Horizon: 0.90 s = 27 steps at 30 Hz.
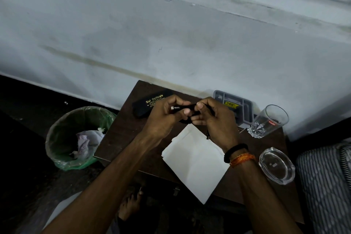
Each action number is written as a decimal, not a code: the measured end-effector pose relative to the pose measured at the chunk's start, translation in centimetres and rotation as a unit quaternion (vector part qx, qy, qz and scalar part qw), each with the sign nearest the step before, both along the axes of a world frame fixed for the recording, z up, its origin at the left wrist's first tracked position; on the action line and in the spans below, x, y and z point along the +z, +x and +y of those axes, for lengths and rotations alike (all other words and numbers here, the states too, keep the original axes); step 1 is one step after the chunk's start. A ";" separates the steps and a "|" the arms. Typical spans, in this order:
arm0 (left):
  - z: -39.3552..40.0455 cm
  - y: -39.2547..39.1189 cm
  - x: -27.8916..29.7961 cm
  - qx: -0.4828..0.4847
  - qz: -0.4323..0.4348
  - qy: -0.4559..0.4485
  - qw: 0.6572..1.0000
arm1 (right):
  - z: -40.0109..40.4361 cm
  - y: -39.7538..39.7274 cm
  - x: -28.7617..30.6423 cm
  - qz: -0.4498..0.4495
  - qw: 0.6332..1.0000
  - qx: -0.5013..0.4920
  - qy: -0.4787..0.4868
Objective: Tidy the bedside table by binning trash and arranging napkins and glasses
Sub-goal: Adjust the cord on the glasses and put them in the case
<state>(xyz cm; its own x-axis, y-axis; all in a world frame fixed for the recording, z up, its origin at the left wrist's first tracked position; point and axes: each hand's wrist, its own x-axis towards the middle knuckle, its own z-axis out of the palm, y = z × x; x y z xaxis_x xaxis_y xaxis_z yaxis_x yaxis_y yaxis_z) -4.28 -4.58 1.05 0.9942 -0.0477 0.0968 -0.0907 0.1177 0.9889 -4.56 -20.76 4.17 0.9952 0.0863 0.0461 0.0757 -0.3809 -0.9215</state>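
Observation:
Both hands hold a pair of black eyeglasses (185,109) above the back of the dark wooden bedside table (121,135). My left hand (167,115) grips one end of the glasses, and my right hand (214,119) pinches the other end. A black spectacle case (147,103) with gold lettering lies behind my left hand. White napkins (195,161) lie stacked in the table's middle. A clear drinking glass (267,121) stands at the back right. A glass ashtray (277,165) sits at the right edge.
A bin with a green liner (76,137) stands on the floor left of the table, with crumpled paper inside. A grey plastic organiser tray (234,103) leans by the wall. Striped bedding (326,186) borders the right. A bare foot (131,205) shows below the table.

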 end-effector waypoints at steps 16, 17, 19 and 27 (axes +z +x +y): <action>1.1 -0.2 0.1 -0.104 0.060 -0.039 0.992 | -2.9 0.6 0.6 -0.200 0.928 -0.003 -0.314; 1.1 -0.3 0.1 -0.117 0.071 -0.061 0.989 | -2.8 0.7 0.5 -0.208 0.928 -0.011 -0.309; 1.0 -0.3 0.1 -0.129 0.085 -0.090 0.984 | -2.5 0.6 0.4 -0.213 0.936 -0.026 -0.278; 0.0 -0.4 0.2 -0.091 0.092 -0.148 0.981 | -0.4 0.5 0.0 -0.166 0.973 -0.127 -0.097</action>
